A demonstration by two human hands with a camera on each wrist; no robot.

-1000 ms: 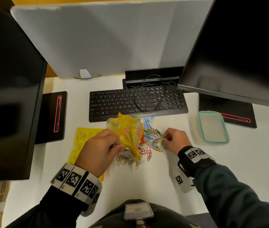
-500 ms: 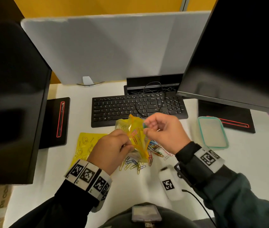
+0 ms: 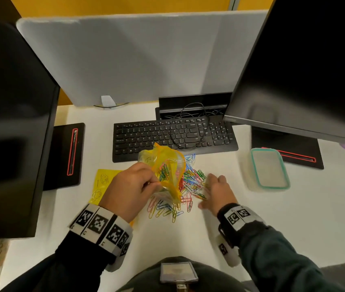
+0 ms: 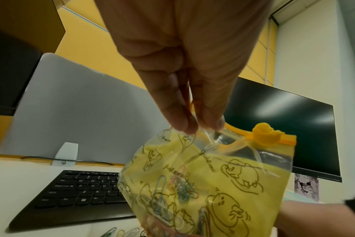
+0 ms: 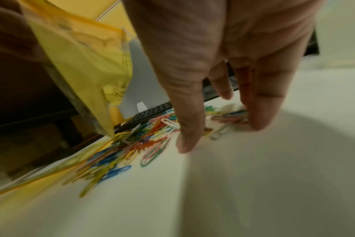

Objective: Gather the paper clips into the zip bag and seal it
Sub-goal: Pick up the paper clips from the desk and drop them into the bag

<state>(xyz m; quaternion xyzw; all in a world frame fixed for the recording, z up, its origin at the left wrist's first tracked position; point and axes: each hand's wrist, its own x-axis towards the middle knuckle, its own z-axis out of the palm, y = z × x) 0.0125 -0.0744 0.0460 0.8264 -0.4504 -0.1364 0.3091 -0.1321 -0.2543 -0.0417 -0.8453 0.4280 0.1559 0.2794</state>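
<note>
My left hand [image 3: 152,184] pinches the upper edge of a yellow zip bag [image 3: 167,165] printed with cartoon figures and holds it up above the desk. In the left wrist view my left hand [image 4: 201,128] grips the bag [image 4: 213,184] beside its orange slider [image 4: 263,136], and several coloured clips [image 4: 182,189] lie inside. A pile of coloured paper clips [image 3: 190,182] is spread on the white desk under and right of the bag. My right hand [image 3: 206,191] is at the pile's right edge. There my right hand [image 5: 221,136] reaches down with straight fingers onto the clips [image 5: 148,141].
A black keyboard [image 3: 173,138] lies just behind the pile. A clear container with a teal-rimmed lid [image 3: 269,167] stands to the right. A yellow printed sheet [image 3: 104,182] lies under my left hand. Dark monitors [image 3: 304,66] overhang both sides, with a grey divider behind.
My right hand has dropped from the bag's mouth back down to the pile on the desk, its fingers now straight. My left hand still holds the bag up.
</note>
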